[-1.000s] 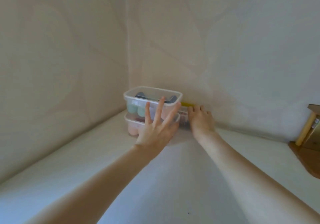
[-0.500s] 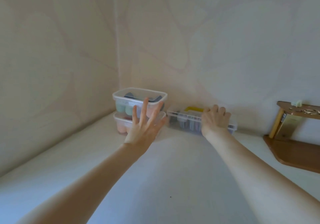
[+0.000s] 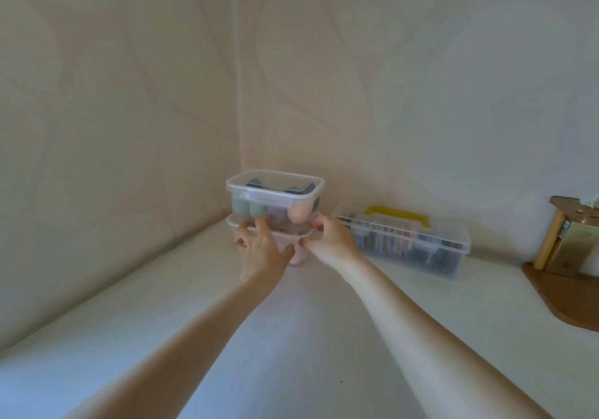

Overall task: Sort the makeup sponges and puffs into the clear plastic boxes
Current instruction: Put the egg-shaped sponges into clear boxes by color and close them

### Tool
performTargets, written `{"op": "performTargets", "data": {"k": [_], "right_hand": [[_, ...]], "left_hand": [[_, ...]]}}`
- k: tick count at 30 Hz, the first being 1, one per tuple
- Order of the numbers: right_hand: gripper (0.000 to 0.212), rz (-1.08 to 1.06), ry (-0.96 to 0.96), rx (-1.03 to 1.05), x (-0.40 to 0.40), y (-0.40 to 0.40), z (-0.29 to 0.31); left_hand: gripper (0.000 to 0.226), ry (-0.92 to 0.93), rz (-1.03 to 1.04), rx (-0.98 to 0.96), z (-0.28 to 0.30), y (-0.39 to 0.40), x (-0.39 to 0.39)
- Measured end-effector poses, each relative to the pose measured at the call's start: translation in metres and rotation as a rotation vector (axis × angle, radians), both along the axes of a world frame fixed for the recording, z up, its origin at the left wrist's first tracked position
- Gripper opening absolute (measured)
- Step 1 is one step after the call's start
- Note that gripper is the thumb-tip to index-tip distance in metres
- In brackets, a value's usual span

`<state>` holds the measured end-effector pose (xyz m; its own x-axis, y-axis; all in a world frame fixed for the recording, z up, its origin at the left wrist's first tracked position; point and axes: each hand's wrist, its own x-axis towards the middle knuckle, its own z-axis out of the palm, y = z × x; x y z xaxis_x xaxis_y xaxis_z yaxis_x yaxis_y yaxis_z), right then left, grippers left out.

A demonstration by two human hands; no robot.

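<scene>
Two clear plastic boxes stand stacked in the far corner of the white table [image 3: 291, 337]. The upper box [image 3: 275, 192] holds green, pink and dark sponges behind its lid. The lower box [image 3: 296, 235] holds pink puffs and is mostly hidden by my hands. My left hand [image 3: 261, 250] grips the lower box at its front left, fingers curled over the rim. My right hand [image 3: 330, 240] pinches the same box's rim at the front right.
A long clear case [image 3: 411, 242] with a yellow handle, filled with colourful items, lies to the right by the wall. A wooden corner shelf [image 3: 564, 295] sits at the far right. Walls close off the left and back.
My left hand went from spread fingers in front of the boxes to gripping the lower box. My right hand left the long case and moved left onto the lower box's rim.
</scene>
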<state>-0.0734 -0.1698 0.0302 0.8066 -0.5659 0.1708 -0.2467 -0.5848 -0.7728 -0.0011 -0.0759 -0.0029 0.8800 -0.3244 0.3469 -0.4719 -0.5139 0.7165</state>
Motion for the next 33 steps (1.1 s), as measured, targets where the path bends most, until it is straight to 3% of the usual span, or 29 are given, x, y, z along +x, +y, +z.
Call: {"op": "performTargets", "data": {"k": [13,18,20,24,29,33], "right_hand": [[0.057,0.098,-0.012,0.109,0.113,-0.015,-0.016],[0.052,0.113,-0.047,0.178,0.117,-0.019,-0.019],[0.056,0.119,-0.044,0.218,0.107,-0.021,-0.014],[0.051,0.051,0.024,-0.169,0.074,-0.028,0.005],[0.037,-0.239,0.300,-0.701,-0.002,-0.061,0.030],[0.036,-0.457,0.553,-0.725,-0.068,-0.088,0.025]], "left_hand": [[0.071,0.031,-0.015,0.020,0.002,-0.031,0.111],[0.078,0.044,0.003,-0.144,-0.002,-0.026,0.121],[0.070,0.040,0.068,-0.193,0.000,-0.023,0.109],[0.052,-0.224,0.059,-0.160,0.003,-0.035,0.071],[0.059,-0.419,-0.268,0.033,0.005,-0.071,0.003],[0.068,-0.571,-0.501,0.302,-0.003,-0.099,-0.039]]}}
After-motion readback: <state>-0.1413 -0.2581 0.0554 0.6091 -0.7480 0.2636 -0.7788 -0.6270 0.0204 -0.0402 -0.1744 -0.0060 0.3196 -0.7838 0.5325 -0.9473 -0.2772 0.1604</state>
